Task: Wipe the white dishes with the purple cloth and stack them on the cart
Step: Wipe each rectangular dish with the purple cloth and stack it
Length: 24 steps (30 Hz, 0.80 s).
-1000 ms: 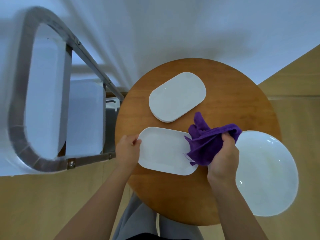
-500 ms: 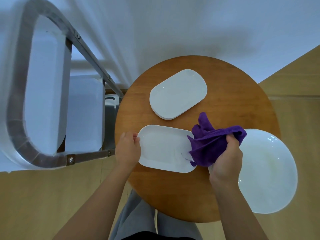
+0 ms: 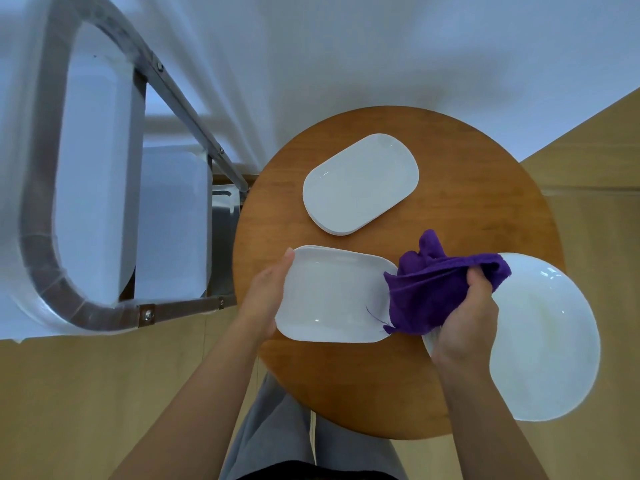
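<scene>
Fingers [image 3: 476, 275] of the right hand [image 3: 464, 320] are curling tight around the bunched purple cloth [image 3: 433, 292], which is lying against the right end of the near rectangular dish [image 3: 329, 296]. Straight and together, the left hand [image 3: 266, 299] is bracing that dish's left edge on the round wooden worktop [image 3: 467, 202]. A stack of oblong dishes [image 3: 360, 183] is sitting farther back, a round plate [image 3: 547, 341] is overhanging the right rim, and the metal cart [image 3: 38, 202] is standing to the left.
</scene>
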Motion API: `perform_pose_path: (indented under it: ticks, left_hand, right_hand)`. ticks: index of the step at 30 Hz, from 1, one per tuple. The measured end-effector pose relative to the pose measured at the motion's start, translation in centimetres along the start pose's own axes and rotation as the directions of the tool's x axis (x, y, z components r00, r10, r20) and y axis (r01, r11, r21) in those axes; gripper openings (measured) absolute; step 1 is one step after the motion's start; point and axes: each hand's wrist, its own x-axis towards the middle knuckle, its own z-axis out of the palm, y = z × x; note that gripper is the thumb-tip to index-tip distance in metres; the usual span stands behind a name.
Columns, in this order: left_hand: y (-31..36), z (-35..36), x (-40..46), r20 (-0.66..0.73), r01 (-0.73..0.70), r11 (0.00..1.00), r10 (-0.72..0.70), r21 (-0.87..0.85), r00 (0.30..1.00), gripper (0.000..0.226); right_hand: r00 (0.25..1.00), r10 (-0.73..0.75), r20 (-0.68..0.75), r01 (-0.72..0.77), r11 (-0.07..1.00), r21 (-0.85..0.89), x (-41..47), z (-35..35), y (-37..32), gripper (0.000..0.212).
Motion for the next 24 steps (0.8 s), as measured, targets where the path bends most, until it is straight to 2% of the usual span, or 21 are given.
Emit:
perform_pose_path:
  ticks: [4,9,11,13,14,15,16,17,18,19,21,23,24]
  left_hand:
    - [0.4,-0.3,-0.5,0.114,-0.003,1.0,0.0,0.028,0.994,0.033]
    - [0.6,-2.1,-1.9,0.175,0.002,0.99,0.023,-0.143,0.984,0.046]
    - [0.5,-2.6,-2.6,0.175,-0.016,0.983,0.048,-0.182,0.983,0.047]
    - [0.6,-2.7,-3.5,0.151,-0.046,0.975,0.081,-0.219,0.985,0.047]
    - [0.6,-2.6,-3.8,0.131,-0.059,0.97,0.093,-0.237,0.987,0.047]
    - [0.6,-2.6,-4.1,0.103,-0.063,0.967,0.091,-0.247,0.991,0.047]
    - [0.7,-2.5,-4.4,0.081,-0.059,0.964,0.082,-0.258,0.993,0.049]
    - [0.7,-2.5,-4.6,0.073,-0.049,0.961,0.071,-0.271,0.995,0.051]
    - [0.8,-2.6,-4.9,0.077,-0.041,0.958,0.066,-0.283,0.995,0.056]
    - [0.8,-2.5,-5.2,0.075,-0.038,0.957,0.062,-0.289,0.995,0.059]
    - [1.2,-2.2,-5.4,0.043,-0.051,0.955,0.066,-0.292,0.997,0.058]
    - [1.6,-1.9,-5.3,0.046,-0.066,0.957,0.083,-0.282,0.996,0.053]
    - [2.0,-1.7,-5.5,0.057,-0.069,0.963,0.087,-0.262,0.995,0.052]
  right_hand:
    - [0.997,-0.067,0.037,0.071,0.991,-0.115,-0.5,0.1,0.9,0.02]
    - [0.993,-0.119,0.026,0.121,0.981,-0.152,-1.0,0.2,1.5,0.022]
    - [0.978,-0.167,0.128,0.186,0.971,-0.153,-1.2,0.2,1.4,0.018]
    - [0.923,-0.19,0.333,0.276,0.933,-0.231,-1.4,0.5,1.3,0.036]
    - [0.892,-0.178,0.416,0.333,0.88,-0.339,-1.5,0.6,1.4,0.048]
    - [0.86,-0.201,0.468,0.444,0.748,-0.494,-1.4,0.8,1.4,0.06]
    - [0.828,-0.262,0.496,0.554,0.519,-0.651,-1.2,1.0,1.5,0.067]
    - [0.78,-0.338,0.526,0.618,0.28,-0.735,-1.0,1.1,1.5,0.071]
    - [0.721,-0.394,0.569,0.655,0.123,-0.745,-1.0,1.4,1.2,0.072]
    - [0.667,-0.436,0.604,0.684,0.038,-0.729,-1.0,1.8,0.9,0.072]
    - [0.596,-0.501,0.627,0.695,-0.067,-0.715,-1.0,2.9,0.6,0.066]
    - [0.586,-0.531,0.612,0.667,-0.113,-0.736,-1.2,4.0,0.6,0.064]
    - [0.614,-0.516,0.597,0.654,-0.089,-0.751,-1.4,4.6,0.7,0.065]
